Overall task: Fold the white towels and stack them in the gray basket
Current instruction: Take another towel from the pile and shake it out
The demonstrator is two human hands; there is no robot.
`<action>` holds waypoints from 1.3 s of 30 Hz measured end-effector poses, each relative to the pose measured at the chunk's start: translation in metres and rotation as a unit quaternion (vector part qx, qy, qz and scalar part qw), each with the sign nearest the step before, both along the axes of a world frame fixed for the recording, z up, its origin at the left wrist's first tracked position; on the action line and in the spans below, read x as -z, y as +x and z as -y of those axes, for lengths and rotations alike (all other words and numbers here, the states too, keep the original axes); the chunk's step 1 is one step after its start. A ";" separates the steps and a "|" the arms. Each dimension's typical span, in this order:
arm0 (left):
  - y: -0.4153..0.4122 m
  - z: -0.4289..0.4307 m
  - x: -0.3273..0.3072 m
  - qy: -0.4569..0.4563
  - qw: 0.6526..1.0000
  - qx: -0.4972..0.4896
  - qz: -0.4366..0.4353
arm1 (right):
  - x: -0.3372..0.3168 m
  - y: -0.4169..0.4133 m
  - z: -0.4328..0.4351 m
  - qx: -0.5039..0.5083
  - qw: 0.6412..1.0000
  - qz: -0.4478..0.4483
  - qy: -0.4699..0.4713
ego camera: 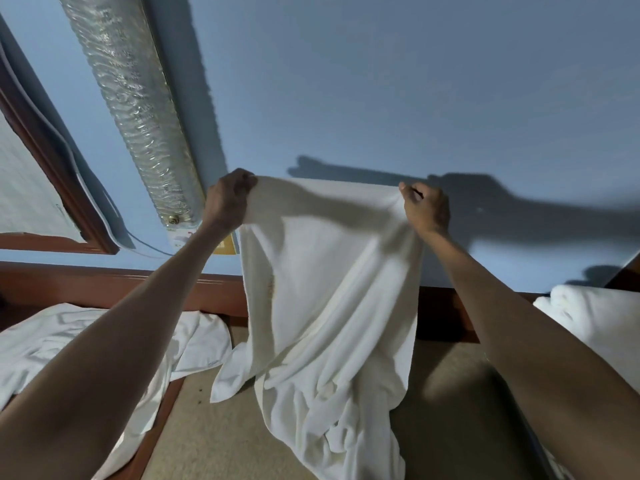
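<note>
White towel (325,299) hangs pinched by both hands

Towel (329,306) hangs centre, top corners pinched by left grip (228,202) & right grip (426,209), lower end bunched on the flat surface (225,445) below. Loose towels (69,341) lie to its left, partly over the surface's edge; another towel pile (588,320) sits far right. Duct (131,109) runs up the wall (381,81) behind, upper left.
</note>
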State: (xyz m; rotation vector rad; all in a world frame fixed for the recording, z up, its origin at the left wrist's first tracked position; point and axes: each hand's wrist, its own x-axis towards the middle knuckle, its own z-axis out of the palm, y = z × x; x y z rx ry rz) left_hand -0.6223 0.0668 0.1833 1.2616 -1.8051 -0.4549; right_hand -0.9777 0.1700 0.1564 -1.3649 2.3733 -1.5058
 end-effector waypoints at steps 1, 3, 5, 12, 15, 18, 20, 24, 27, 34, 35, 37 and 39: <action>-0.004 0.000 -0.009 0.015 1.000 0.008 -0.021 | -0.001 -0.001 0.002 0.002 1.000 0.000 -0.004; -0.007 0.004 -0.020 0.043 0.997 0.025 -0.062 | -0.002 -0.003 0.004 0.004 1.000 -0.007 -0.011; -0.007 0.008 -0.028 0.059 0.995 0.038 -0.075 | 0.000 -0.006 0.007 0.006 1.000 -0.011 -0.021; -0.024 -0.001 -0.046 0.193 0.964 0.135 -0.123 | -0.006 0.014 0.008 -0.074 0.997 -0.008 0.017; -0.049 -0.015 -0.052 0.250 0.928 0.219 -0.166 | -0.033 0.060 0.001 -0.300 0.939 -0.018 0.168; -0.078 -0.029 -0.053 0.233 0.926 0.264 -0.133 | -0.038 0.098 -0.001 -0.357 0.907 0.024 0.221; -0.088 -0.033 -0.054 0.211 0.927 0.284 -0.129 | -0.032 0.107 0.006 -0.307 0.937 0.028 0.164; -0.083 -0.027 -0.061 0.110 0.953 0.281 0.007 | -0.030 0.092 0.010 -0.276 0.952 0.074 0.105; -0.074 -0.020 -0.059 0.059 0.964 0.249 0.077 | -0.031 0.077 0.005 -0.352 0.917 0.165 0.089; -0.072 -0.013 -0.063 -0.050 0.988 0.096 0.108 | -0.049 0.076 0.005 -0.305 0.949 -0.021 0.074; -0.075 -0.015 -0.066 -0.053 0.990 0.095 0.086 | -0.053 0.077 0.006 -0.290 0.952 -0.063 0.069; -0.077 -0.017 -0.075 -0.056 0.992 0.106 0.031 | -0.052 0.079 0.010 -0.253 0.957 -0.121 0.069; -0.075 -0.016 -0.085 -0.068 0.991 0.114 -0.002 | -0.047 0.082 0.011 -0.223 0.961 -0.143 0.075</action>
